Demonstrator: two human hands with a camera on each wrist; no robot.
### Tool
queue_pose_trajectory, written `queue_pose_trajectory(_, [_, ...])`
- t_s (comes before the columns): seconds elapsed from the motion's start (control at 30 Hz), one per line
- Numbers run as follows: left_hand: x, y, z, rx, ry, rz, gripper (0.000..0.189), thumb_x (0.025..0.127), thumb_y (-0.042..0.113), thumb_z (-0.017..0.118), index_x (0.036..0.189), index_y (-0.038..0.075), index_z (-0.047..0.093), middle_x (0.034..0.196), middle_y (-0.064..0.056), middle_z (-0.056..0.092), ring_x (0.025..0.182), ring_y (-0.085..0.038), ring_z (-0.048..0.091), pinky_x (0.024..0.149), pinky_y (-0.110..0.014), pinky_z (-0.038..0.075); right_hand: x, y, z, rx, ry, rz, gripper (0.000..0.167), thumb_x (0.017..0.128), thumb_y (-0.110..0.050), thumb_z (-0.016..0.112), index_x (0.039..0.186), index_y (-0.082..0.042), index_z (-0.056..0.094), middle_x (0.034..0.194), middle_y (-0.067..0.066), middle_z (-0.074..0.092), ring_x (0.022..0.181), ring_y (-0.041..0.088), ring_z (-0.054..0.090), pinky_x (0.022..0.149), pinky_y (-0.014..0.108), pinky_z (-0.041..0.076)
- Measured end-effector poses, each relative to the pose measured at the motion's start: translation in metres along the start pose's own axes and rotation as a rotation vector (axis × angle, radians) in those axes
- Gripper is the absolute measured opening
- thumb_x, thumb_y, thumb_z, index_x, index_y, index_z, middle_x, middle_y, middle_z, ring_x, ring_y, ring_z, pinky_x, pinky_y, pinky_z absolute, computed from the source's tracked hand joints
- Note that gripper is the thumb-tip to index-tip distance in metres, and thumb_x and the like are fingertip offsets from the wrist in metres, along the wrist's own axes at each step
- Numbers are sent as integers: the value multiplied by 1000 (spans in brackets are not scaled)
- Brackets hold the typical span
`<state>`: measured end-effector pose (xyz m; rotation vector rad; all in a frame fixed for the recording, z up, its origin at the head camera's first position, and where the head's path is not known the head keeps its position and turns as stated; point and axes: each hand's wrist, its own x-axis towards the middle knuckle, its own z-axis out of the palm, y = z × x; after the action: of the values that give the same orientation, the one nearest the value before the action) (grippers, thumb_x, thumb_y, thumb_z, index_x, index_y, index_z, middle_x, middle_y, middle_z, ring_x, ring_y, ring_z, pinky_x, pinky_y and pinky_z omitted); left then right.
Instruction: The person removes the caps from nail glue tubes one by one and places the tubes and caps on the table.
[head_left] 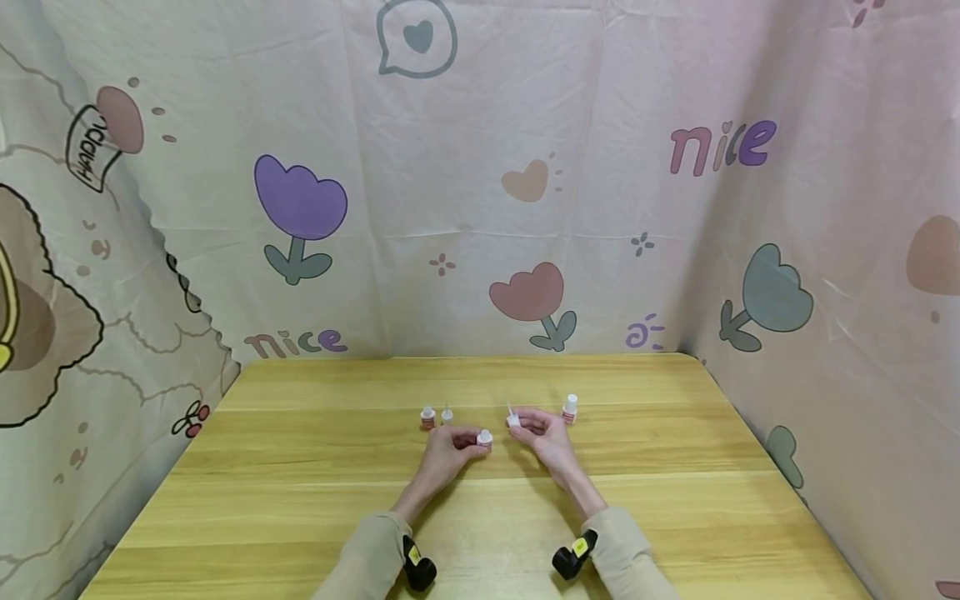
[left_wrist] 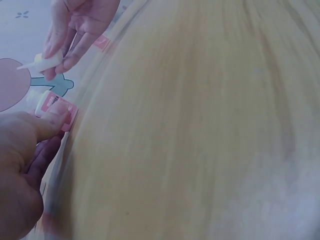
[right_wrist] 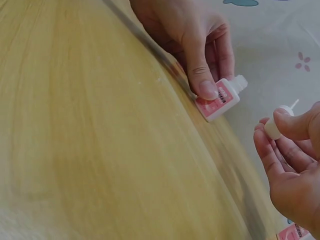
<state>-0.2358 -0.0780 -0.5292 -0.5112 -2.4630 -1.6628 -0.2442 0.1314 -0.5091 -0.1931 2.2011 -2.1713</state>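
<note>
Beige sleeves [head_left: 367,557] lie closest to us, a black wrist camera [head_left: 420,570] at each cuff, over a wood-grain table [head_left: 483,533]. Beyond the cuffs, we see the left hand [head_left: 442,457] pinching a small white bottle with a pink label [right_wrist: 220,100], its thumb across the label and its fingers drawn in behind. This bottle sits between the two hands, its bare neck showing; we cannot tell whether its base touches the tabletop. Facing it, the right hand [head_left: 552,443] holds a white applicator cap [right_wrist: 273,129] between thumb and fingertips, the gap just wide enough for it; the thin stem points up, and cap and bottle are apart. Past the left hand we find a second pink-labelled bottle [head_left: 427,419], upright, with a second applicator cap [head_left: 447,417] stem-up just beside it. A capped bottle [head_left: 570,408] stands upright just beside the right hand. Behind everything, we face a pale curtain [head_left: 465,175] printed with tulips, hearts and "nice".
</note>
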Motion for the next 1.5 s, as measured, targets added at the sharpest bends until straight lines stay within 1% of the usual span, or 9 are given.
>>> queue_pose_trajectory(0.27, [3, 2, 3, 14, 36, -4, 16, 81, 6, 82, 97, 5, 79, 89, -11, 79, 79, -16, 73, 72, -19, 56, 2, 2, 1, -64, 35, 1, 36, 88, 1, 73, 122, 9, 65, 110, 25, 74, 86, 6, 70, 77, 15, 54])
queue_pose_trajectory(0.5, [7, 3, 8, 44, 92, -35, 17, 83, 6, 81, 100, 4, 78, 91, -11, 79, 80, -14, 72, 73, -18, 56, 7, 5, 2, -90, 51, -6, 33, 87, 1, 74, 119, 9, 67, 108, 25, 74, 87, 9, 72, 76, 15, 54])
queue_pose_trajectory(0.6, [8, 4, 11, 46, 119, -42, 18, 83, 5, 80, 100, 3, 78, 93, -12, 79, 81, -16, 73, 74, -19, 57, 9, 7, 1, -87, 43, -21, 33, 87, 0, 75, 118, 8, 68, 107, 24, 75, 86, 5, 71, 76, 14, 54])
queue_pose_trajectory(0.83, [9, 6, 16, 39, 177, -50, 21, 83, 5, 80, 103, 1, 77, 94, -15, 78, 82, -21, 73, 73, -22, 57, 12, 16, -4, -83, -16, -176, 35, 85, -12, 80, 113, 7, 69, 96, 14, 79, 85, 4, 71, 77, 16, 56])
queue_pose_trajectory(1.0, [11, 7, 20, 43, 212, -78, 18, 84, 6, 79, 101, 2, 77, 93, -14, 78, 81, -21, 72, 73, -23, 57, 19, 14, 0, -113, 31, -72, 33, 82, -2, 80, 111, 8, 69, 100, 23, 76, 89, 17, 75, 81, 19, 57])
queue_pose_trajectory(1.07, [12, 8, 22, 51, 227, -88, 17, 84, 7, 79, 101, 2, 77, 93, -14, 78, 80, -20, 72, 72, -22, 56, 22, 14, 2, -113, 46, -37, 33, 81, 3, 78, 112, 10, 68, 103, 27, 74, 89, 18, 74, 80, 18, 57])
queue_pose_trajectory(1.23, [14, 9, 25, 59, 251, -94, 17, 85, 7, 79, 102, 3, 77, 94, -13, 78, 80, -20, 72, 72, -22, 56, 16, 2, 7, -125, 67, -75, 28, 80, 10, 76, 106, 14, 67, 100, 31, 72, 83, 12, 70, 77, 16, 56])
queue_pose_trajectory(1.33, [15, 8, 26, 57, 256, -93, 17, 86, 8, 78, 102, 4, 76, 94, -12, 78, 80, -19, 72, 72, -23, 57, 11, -11, 9, -163, 62, -103, 26, 80, 10, 75, 104, 15, 66, 99, 33, 71, 84, 18, 71, 77, 16, 56])
queue_pose_trajectory(1.5, [16, 8, 27, 50, 263, -109, 17, 87, 8, 77, 104, 3, 76, 96, -13, 78, 83, -20, 73, 73, -24, 58, 21, 4, 8, -217, 71, -116, 26, 81, 8, 76, 105, 13, 68, 98, 32, 72, 83, 19, 69, 73, 13, 52])
